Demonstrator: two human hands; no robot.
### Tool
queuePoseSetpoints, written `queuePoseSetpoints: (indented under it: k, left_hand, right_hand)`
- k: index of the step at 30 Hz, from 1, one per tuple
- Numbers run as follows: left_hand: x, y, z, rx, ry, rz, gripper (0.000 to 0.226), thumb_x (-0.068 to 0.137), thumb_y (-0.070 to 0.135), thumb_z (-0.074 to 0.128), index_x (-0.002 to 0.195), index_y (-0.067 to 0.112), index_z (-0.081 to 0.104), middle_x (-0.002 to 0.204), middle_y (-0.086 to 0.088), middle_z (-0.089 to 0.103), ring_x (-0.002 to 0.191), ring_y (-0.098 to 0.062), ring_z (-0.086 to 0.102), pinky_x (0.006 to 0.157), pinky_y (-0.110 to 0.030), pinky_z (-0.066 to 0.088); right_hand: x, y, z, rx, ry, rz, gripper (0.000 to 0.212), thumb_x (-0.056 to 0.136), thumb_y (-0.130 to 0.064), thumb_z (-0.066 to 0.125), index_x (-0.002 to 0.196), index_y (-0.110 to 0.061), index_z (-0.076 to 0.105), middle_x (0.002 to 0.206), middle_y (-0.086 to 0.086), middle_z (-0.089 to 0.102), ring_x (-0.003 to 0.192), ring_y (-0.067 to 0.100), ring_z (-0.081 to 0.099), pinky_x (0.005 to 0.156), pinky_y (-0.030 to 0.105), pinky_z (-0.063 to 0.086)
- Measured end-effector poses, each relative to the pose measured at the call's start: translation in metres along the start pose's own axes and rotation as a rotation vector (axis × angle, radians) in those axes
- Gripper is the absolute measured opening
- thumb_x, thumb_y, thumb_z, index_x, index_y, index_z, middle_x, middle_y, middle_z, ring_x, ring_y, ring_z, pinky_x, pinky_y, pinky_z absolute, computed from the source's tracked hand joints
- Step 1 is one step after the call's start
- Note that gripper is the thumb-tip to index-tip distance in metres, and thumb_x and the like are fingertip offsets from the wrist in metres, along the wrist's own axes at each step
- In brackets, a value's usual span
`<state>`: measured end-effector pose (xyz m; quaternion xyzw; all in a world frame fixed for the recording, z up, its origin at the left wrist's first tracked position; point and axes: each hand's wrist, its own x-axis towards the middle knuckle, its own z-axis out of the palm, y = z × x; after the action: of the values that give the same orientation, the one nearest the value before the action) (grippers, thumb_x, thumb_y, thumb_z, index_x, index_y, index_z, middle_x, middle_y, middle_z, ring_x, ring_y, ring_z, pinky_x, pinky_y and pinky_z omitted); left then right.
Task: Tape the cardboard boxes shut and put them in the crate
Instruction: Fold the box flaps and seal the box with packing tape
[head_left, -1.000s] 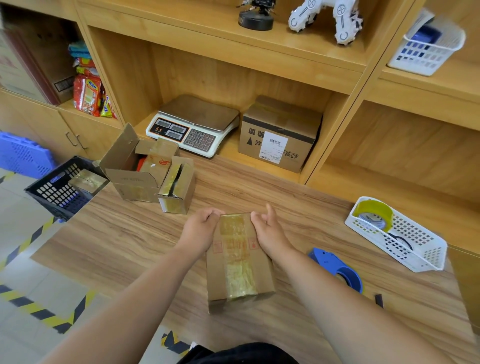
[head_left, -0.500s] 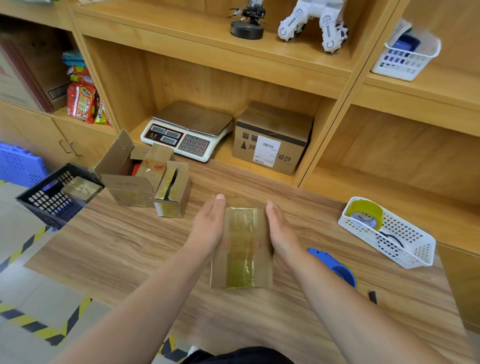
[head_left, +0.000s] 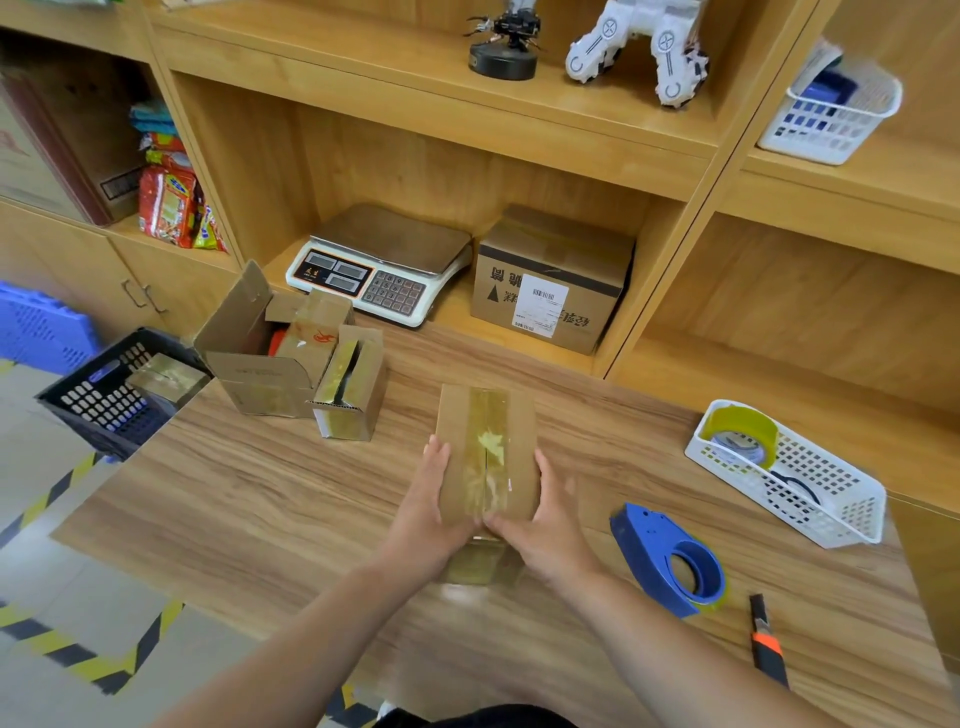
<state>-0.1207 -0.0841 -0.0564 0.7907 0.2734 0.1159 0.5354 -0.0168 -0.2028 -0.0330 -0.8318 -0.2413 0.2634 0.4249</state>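
A small cardboard box with a strip of clear tape down its middle sits on the wooden table in front of me. My left hand holds its left side and my right hand holds its right side, thumbs meeting at the near edge. Two open cardboard boxes stand at the table's left: a larger one with its flaps up and a smaller one. A black crate beside the table's left end holds one taped box. A blue tape dispenser lies to the right of my hands.
A white basket with a tape roll stands at the right. An orange-and-black knife lies near the front right edge. Behind the table, shelves hold a scale and a labelled carton.
The box has been turned over and set further from me, showing another taped face. Both hands slid from its far end to its near end.
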Motion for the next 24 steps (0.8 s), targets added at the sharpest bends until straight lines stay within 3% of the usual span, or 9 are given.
queuePoseSetpoints:
  k: [3,6,8,10,11,14,19,24]
  left_hand:
    - [0.003,-0.001,-0.003,0.054,-0.003,0.002,0.109,0.072,0.029,0.081,0.151,0.015,0.005,0.157,0.008,-0.006,0.142,-0.003,-0.002,0.115,-0.021,0.007]
    - [0.006,-0.001,-0.009,0.095,-0.023,-0.047,0.127,0.054,0.055,0.083,0.147,0.033,0.0,0.146,0.029,-0.005,0.141,0.001,-0.004,0.115,-0.025,0.008]
    - [0.007,0.0,-0.014,-0.015,-0.064,-0.093,0.118,0.053,0.049,0.084,0.138,0.06,0.002,0.141,0.037,0.016,0.134,0.012,0.019,0.109,-0.016,0.026]
    - [0.011,-0.007,-0.012,-0.104,-0.084,-0.058,0.097,0.057,0.034,0.083,0.104,0.085,0.015,0.113,0.04,0.049,0.104,0.022,0.045,0.081,-0.005,0.043]
    - [0.013,-0.011,-0.011,-0.117,-0.089,-0.044,0.092,0.058,0.029,0.082,0.097,0.085,0.021,0.106,0.034,0.055,0.097,0.018,0.051,0.075,-0.008,0.046]
    - [0.016,-0.015,-0.011,-0.187,-0.114,-0.044,0.088,0.056,0.028,0.082,0.103,0.079,0.027,0.107,0.021,0.056,0.097,0.007,0.056,0.074,-0.019,0.051]
    - [0.025,-0.02,-0.017,-0.231,-0.158,-0.087,0.092,0.056,0.028,0.084,0.104,0.08,0.025,0.113,0.017,0.053,0.095,0.007,0.058,0.072,-0.019,0.053]
    - [0.037,-0.021,-0.031,-0.245,-0.27,-0.139,0.102,0.059,0.023,0.084,0.132,0.057,0.02,0.111,0.018,0.058,0.096,0.002,0.062,0.073,-0.02,0.054]
  right_hand:
    - [0.006,0.005,-0.002,-0.1,-0.031,-0.022,0.116,0.063,-0.041,0.084,0.151,-0.027,0.01,0.131,-0.002,0.024,0.132,0.017,0.021,0.114,0.034,0.023]
    - [0.019,0.007,-0.011,-0.25,-0.075,-0.09,0.131,0.057,-0.055,0.083,0.152,-0.027,-0.003,0.15,-0.002,0.01,0.141,0.015,0.007,0.118,0.037,0.014]
    - [0.029,0.009,-0.015,-0.376,-0.113,-0.128,0.134,0.057,-0.06,0.08,0.15,-0.03,-0.013,0.156,-0.008,-0.01,0.144,0.013,-0.007,0.119,0.037,0.003]
    - [0.038,0.009,-0.016,-0.446,-0.143,-0.152,0.132,0.061,-0.061,0.077,0.147,-0.035,-0.019,0.156,-0.012,-0.021,0.143,0.013,-0.017,0.114,0.034,-0.007]
    - [0.043,0.009,-0.016,-0.467,-0.145,-0.167,0.129,0.063,-0.061,0.075,0.147,-0.035,-0.02,0.156,-0.012,-0.023,0.142,0.01,-0.02,0.112,0.032,-0.01]
    - [0.057,0.007,-0.017,-0.545,-0.125,-0.221,0.124,0.069,-0.061,0.071,0.148,-0.031,-0.019,0.155,-0.012,-0.026,0.135,-0.002,-0.026,0.11,0.026,-0.014]
    - [0.072,0.003,-0.015,-0.642,-0.175,-0.283,0.122,0.071,-0.063,0.068,0.147,-0.03,-0.021,0.153,-0.015,-0.029,0.132,-0.003,-0.033,0.11,0.026,-0.017]
    - [0.09,-0.008,-0.017,-0.719,-0.239,-0.263,0.133,0.063,-0.071,0.068,0.147,-0.024,-0.024,0.153,-0.007,-0.031,0.132,0.002,-0.034,0.11,0.03,-0.019]
